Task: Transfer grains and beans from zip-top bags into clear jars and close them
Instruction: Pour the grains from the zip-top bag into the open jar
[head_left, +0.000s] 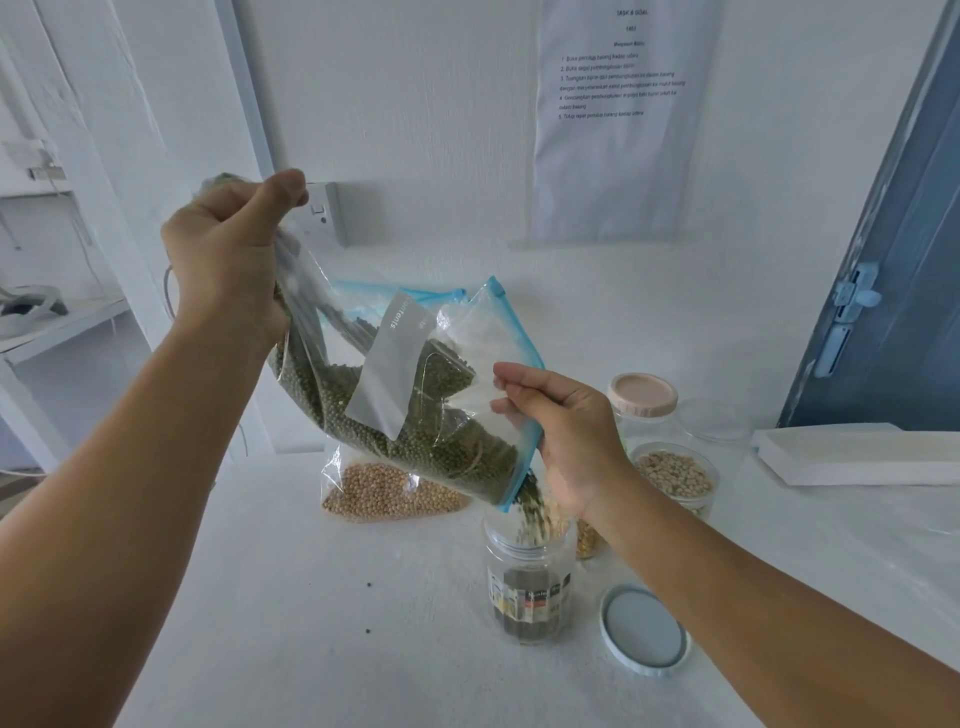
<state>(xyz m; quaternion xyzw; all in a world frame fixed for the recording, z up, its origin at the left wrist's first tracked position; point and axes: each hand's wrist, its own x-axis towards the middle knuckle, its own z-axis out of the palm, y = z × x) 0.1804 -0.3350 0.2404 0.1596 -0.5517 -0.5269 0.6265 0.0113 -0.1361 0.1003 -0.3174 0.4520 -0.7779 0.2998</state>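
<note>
Bag tilt: your zip-top bag of green beans runs on a long slant, closed bottom high at upper left, blue zip mouth low at lower right, right over the open jar.
Left hand: your left hand is bunched around the bag's gathered bottom corner, lifting it high.
Right hand: your right hand pinches the blue zip edge by the mouth, fingers curled on the plastic.
Pour: green beans are streaming out of the low corner into the jar's neck, blurred mid-fall.
Jar: clear, round, upright on the white surface, a printed label on its side, a dark layer of beans at the bottom.
Lid: the pale blue lid, flat and round, lies just right of the jar, near your right forearm.
Behind: a second clear bag of tan beans sits on the surface behind the pouring bag.
Right side: a clear jar of pale beans stands open; behind it a jar with a pink lid; a white slab lies toward the right edge.
Stray bits: two dark beans lie loose on the surface to the jar's left.
Room: open white surface stretches left and toward you from the jar.
</note>
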